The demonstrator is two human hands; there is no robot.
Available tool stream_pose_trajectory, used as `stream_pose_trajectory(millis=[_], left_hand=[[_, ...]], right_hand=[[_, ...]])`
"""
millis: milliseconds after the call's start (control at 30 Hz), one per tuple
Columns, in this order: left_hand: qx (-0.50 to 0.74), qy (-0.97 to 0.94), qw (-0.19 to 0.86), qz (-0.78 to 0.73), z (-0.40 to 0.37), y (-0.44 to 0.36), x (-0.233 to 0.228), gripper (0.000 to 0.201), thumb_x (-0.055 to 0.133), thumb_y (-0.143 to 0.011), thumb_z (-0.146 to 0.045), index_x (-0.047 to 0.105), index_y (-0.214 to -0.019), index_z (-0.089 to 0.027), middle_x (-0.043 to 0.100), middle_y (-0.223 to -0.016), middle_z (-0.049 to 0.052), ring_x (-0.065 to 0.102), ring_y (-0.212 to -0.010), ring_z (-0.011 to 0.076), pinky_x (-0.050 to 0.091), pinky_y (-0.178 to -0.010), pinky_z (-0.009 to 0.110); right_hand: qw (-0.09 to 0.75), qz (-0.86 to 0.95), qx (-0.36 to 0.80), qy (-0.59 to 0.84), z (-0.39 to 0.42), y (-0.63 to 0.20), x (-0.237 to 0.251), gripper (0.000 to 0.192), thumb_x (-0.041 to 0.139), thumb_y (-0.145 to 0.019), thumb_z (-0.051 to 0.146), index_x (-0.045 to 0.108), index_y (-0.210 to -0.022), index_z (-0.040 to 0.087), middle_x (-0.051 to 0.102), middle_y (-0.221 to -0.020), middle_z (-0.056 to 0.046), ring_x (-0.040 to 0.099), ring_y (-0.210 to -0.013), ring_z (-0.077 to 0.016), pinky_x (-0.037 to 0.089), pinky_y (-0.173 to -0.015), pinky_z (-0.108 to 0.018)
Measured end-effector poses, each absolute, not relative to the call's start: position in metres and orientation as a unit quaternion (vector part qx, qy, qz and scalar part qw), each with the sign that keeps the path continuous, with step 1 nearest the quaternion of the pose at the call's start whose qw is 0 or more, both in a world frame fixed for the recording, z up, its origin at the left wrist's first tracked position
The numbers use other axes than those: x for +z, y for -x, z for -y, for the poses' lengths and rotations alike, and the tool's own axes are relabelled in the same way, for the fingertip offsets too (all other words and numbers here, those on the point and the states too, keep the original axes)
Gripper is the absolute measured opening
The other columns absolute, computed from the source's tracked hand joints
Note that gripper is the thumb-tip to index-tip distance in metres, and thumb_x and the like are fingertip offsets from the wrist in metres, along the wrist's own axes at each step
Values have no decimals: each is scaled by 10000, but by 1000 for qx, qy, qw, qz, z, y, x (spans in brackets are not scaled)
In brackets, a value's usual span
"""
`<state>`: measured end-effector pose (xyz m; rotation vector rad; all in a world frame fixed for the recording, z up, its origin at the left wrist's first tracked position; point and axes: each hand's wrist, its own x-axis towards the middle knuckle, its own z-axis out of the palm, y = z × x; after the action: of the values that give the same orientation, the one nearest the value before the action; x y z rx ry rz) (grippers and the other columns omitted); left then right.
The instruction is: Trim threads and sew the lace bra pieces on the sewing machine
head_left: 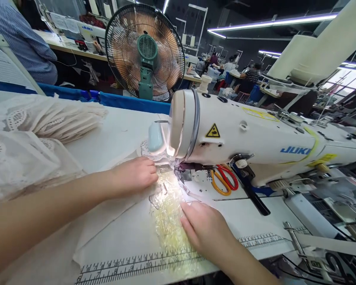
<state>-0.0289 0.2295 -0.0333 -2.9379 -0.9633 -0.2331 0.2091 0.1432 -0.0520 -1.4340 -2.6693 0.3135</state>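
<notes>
My left hand (139, 173) lies on a thin white fabric (112, 208) left of the needle, its fingers curled down and closed on the cloth. The fabric has an eyelet lace edge (144, 148) behind that hand. My right hand (206, 227) is nearer the front edge, thumb and forefinger closed together; what is between them is too small to make out. A white JUKI sewing machine (225, 130) stands over the work, its presser foot (179, 168) just right of my left fingers. Between my hands, a shiny clear-and-yellow taped patch (167, 221) covers the tabletop.
Orange-and-red-handled scissors (225, 180) lie under the machine arm. Gathered lace fabric (41, 126) is heaped at the left. A ruler strip (136, 265) runs along the front edge. Behind the table stand a large fan (146, 51) and a person in a striped shirt (23, 43).
</notes>
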Motion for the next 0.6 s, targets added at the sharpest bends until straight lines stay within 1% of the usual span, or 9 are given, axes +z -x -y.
stream_pose_trajectory(millis=[67,100,200,267,333,400,467,533,600], left_hand=[[-18,945,-3,327,-229,26,-24,168,398,-736,-101,491,-597,-125,523,-659,38,427,-646,107,320,-603,224],[-11,936,-33,349,-228,24,-19,152,393,-741,-121,481,-617,-123,520,-672,36,419,-628,97,306,-574,213],[-65,887,-160,427,-223,16,-3,158,367,-789,-229,445,-691,-133,471,-611,-2,362,-531,54,272,-494,175],[-115,853,-221,458,-219,10,2,190,365,-797,-284,398,-683,-136,390,-534,-30,305,-476,35,256,-459,156],[-157,829,-246,477,-217,4,0,219,380,-788,-306,352,-653,-137,335,-502,-43,278,-454,24,249,-443,146],[-172,822,-243,485,-216,0,-7,226,383,-782,-309,332,-643,-138,339,-502,-45,289,-451,21,258,-442,142],[-148,833,-214,488,-215,-1,-17,223,385,-775,-316,341,-646,-139,373,-515,-40,312,-458,25,273,-448,142],[-114,843,-171,497,-214,-1,-26,212,394,-768,-325,363,-663,-143,423,-540,-31,340,-473,37,276,-454,152],[-97,843,-136,511,-213,-2,-32,192,401,-763,-328,374,-696,-150,470,-571,-20,370,-484,55,262,-453,168]], right_hand=[[123,869,121,464,-134,-205,-54,249,380,-843,229,569,-994,170,546,-727,-43,485,-652,-165,330,-548,-267],[164,866,134,453,-129,-201,-54,257,374,-846,228,557,-1015,164,543,-740,-47,481,-659,-163,342,-560,-265],[257,862,189,393,-117,-184,-52,417,384,-859,277,389,-1261,165,543,-957,-92,499,-806,-178,405,-669,-285],[270,863,242,352,-112,-171,-50,556,408,-854,339,243,-1357,169,508,-1075,-113,496,-897,-185,421,-733,-299],[248,855,286,355,-111,-160,-50,581,431,-838,376,278,-1347,141,541,-1014,-106,514,-868,-181,428,-722,-286],[241,831,304,399,-113,-154,-50,450,439,-833,347,459,-1224,124,586,-871,-78,535,-786,-166,422,-680,-258],[261,797,307,450,-117,-155,-50,276,432,-836,294,603,-992,143,606,-792,-53,542,-737,-141,402,-654,-227],[270,772,302,490,-120,-160,-50,239,421,-838,261,621,-767,152,600,-701,-25,527,-669,-113,369,-604,-203],[243,764,286,525,-122,-167,-50,270,427,-831,256,575,-633,148,560,-606,-3,483,-591,-96,320,-546,-199]])
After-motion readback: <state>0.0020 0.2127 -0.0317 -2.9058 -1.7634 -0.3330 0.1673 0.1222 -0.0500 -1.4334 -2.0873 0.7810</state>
